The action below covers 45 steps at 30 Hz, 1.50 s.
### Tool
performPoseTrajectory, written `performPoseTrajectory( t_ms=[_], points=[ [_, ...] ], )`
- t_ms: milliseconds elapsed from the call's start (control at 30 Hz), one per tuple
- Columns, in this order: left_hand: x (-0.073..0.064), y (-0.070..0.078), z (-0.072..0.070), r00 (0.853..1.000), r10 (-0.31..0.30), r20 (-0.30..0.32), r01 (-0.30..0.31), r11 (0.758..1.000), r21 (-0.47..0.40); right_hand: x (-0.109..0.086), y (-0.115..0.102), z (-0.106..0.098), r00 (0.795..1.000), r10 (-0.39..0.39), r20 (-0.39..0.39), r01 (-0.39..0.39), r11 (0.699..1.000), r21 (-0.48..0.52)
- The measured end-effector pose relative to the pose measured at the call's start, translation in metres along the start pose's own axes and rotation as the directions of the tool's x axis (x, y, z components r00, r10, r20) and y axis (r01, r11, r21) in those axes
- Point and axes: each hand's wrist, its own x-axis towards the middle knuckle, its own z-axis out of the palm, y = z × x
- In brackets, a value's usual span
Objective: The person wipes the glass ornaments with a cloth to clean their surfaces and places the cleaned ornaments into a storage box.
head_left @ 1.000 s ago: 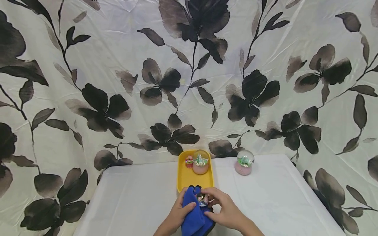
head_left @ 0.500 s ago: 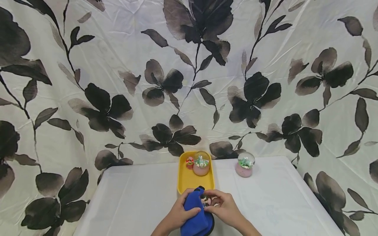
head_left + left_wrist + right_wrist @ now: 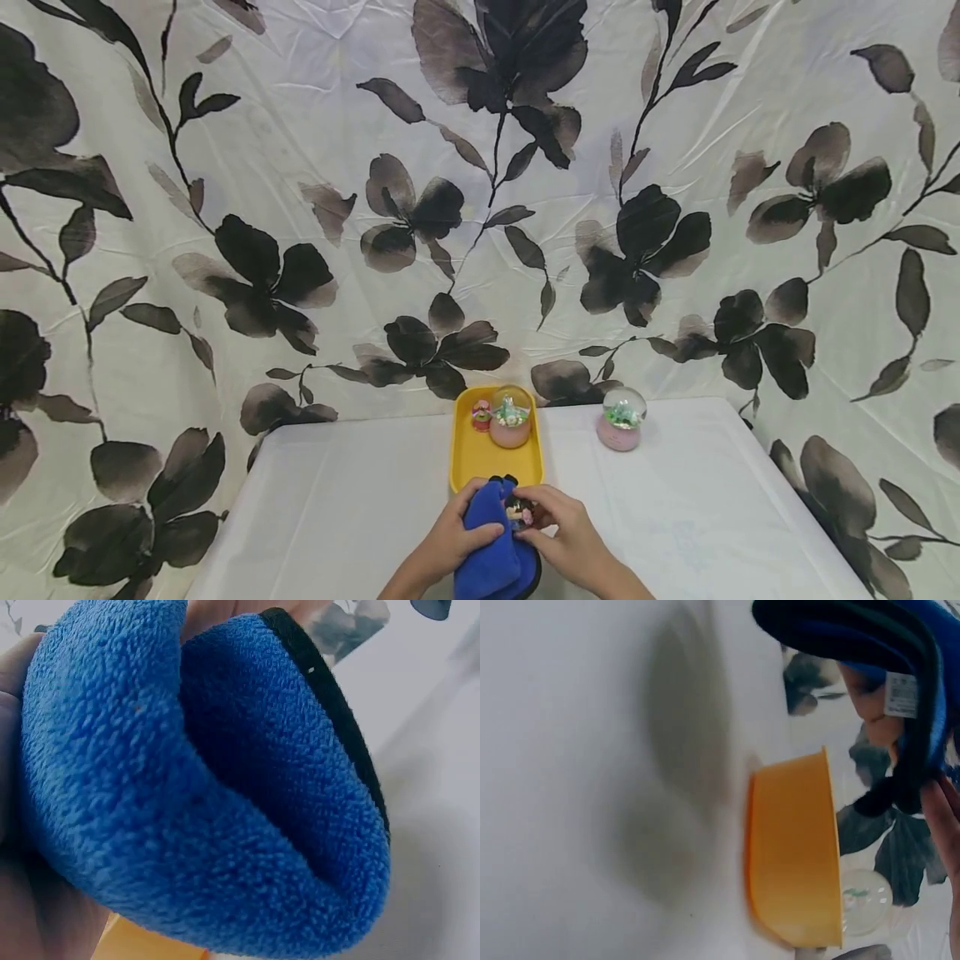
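Note:
My left hand (image 3: 453,533) grips a folded blue cloth (image 3: 487,550) with black edging, wrapped against a small snow globe (image 3: 519,514). Pink and dark details show inside that globe; its underside is hidden by cloth and fingers. From the other side, my right hand (image 3: 570,529) holds the globe with thumb and fingers. Both hands are just in front of a yellow tray (image 3: 480,468). The left wrist view is mostly filled by the cloth (image 3: 150,787), and the globe is hidden there. A white label (image 3: 901,694) on the cloth shows in the right wrist view.
In the tray stand a pink-based snow globe (image 3: 511,429) and a small red figurine (image 3: 481,415). Another pink-based snow globe (image 3: 622,421) stands to the right on the white table (image 3: 337,500). A floral curtain (image 3: 540,275) hangs behind.
The right hand's fingers have shifted around the small globe, turning it against the cloth. The cloth has changed its folds slightly. The tray and the standing globes have stayed in place.

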Motion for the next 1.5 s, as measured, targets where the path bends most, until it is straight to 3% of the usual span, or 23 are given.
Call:
performPoseTrajectory(
  t_ms=[133,233,300,367,500,600,700,867,933,1033,1100,1167,1267,1433,1500],
  points=[
    [0.003,-0.002,0.001,1.000,0.021,0.009,-0.022,0.998,0.056,0.002,0.002,-0.005,0.990,0.137,0.030,-0.139,0.986,0.089],
    [0.006,-0.005,0.003,0.999,0.039,0.011,-0.039,0.994,0.099,-0.001,0.010,-0.007,0.947,0.316,0.062,-0.322,0.932,0.165],
    [0.010,-0.006,0.004,0.999,0.034,0.011,-0.035,0.993,0.111,-0.001,0.014,-0.008,0.923,0.378,0.066,-0.384,0.906,0.180],
    [0.013,-0.007,0.003,1.000,0.004,0.004,-0.005,0.996,0.093,-0.001,0.013,-0.008,0.924,0.377,0.062,-0.382,0.909,0.168],
    [0.018,-0.009,0.001,0.999,-0.054,-0.001,0.054,0.998,0.028,-0.001,0.013,-0.006,0.974,0.223,0.040,-0.225,0.973,0.045],
    [0.020,-0.009,-0.001,0.999,-0.039,0.005,0.039,0.999,0.028,0.000,0.013,-0.004,0.988,0.150,0.045,-0.149,0.988,-0.030],
    [0.023,-0.012,0.000,1.000,-0.004,0.016,0.004,0.999,0.041,0.003,0.012,-0.007,0.975,0.210,0.072,-0.208,0.978,-0.030],
    [0.021,-0.017,0.003,1.000,-0.015,0.018,0.015,1.000,0.006,0.010,0.001,-0.012,0.918,0.372,0.140,-0.379,0.925,0.028],
    [0.019,-0.018,0.003,0.999,-0.041,0.000,0.041,0.999,-0.012,0.011,-0.006,-0.013,0.923,0.351,0.158,-0.361,0.932,0.043],
    [0.018,-0.016,0.000,0.997,-0.074,-0.030,0.073,0.997,-0.015,0.011,-0.009,-0.012,0.954,0.255,0.155,-0.268,0.961,0.066],
    [0.018,-0.015,-0.001,0.995,-0.090,-0.042,0.089,0.996,-0.010,0.010,-0.005,-0.009,0.972,0.195,0.133,-0.203,0.978,0.049],
    [0.019,-0.014,-0.002,0.996,-0.083,-0.040,0.084,0.997,0.003,0.010,0.002,-0.007,0.977,0.180,0.119,-0.183,0.983,0.020],
    [0.020,-0.013,-0.003,0.998,-0.058,-0.025,0.059,0.998,0.021,0.009,0.013,-0.007,0.964,0.232,0.128,-0.235,0.972,0.011],
    [0.018,-0.016,0.000,1.000,-0.020,-0.002,0.020,0.998,0.056,0.006,0.020,-0.009,0.915,0.360,0.182,-0.379,0.922,0.081],
    [0.016,-0.018,0.001,1.000,-0.022,-0.005,0.022,0.998,0.065,0.003,0.020,-0.009,0.912,0.364,0.190,-0.384,0.920,0.083]
  ],
)
